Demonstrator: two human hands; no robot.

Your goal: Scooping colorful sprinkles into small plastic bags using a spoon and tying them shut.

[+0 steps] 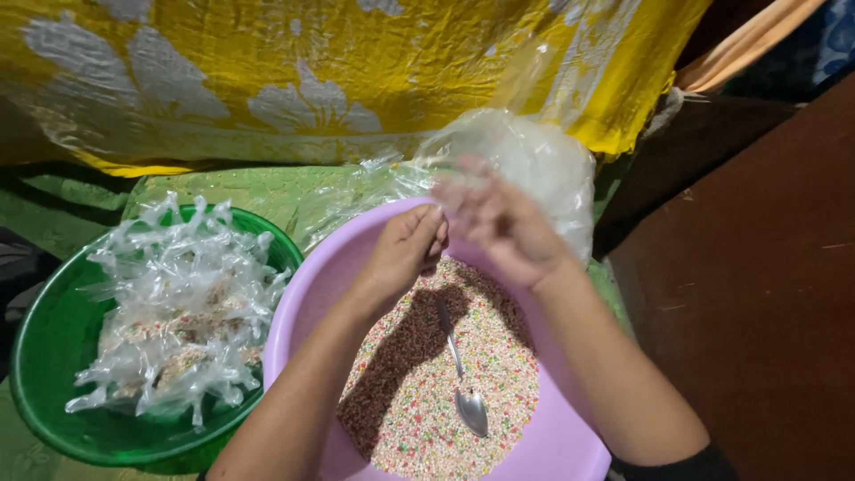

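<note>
My left hand hovers over the far rim of a purple basin, fingers curled shut with nothing visible in them. My right hand is just to its right, blurred by motion, its fingers against a bundle of clear plastic bags behind the basin. Whether it grips a bag cannot be made out. The basin holds small multicoloured grains. A metal spoon lies on them with its bowl toward me.
A green basin at the left is heaped with small knotted clear bags of the grains. A yellow and white cloth hangs behind. Green cloth covers the surface; a brown floor lies at right.
</note>
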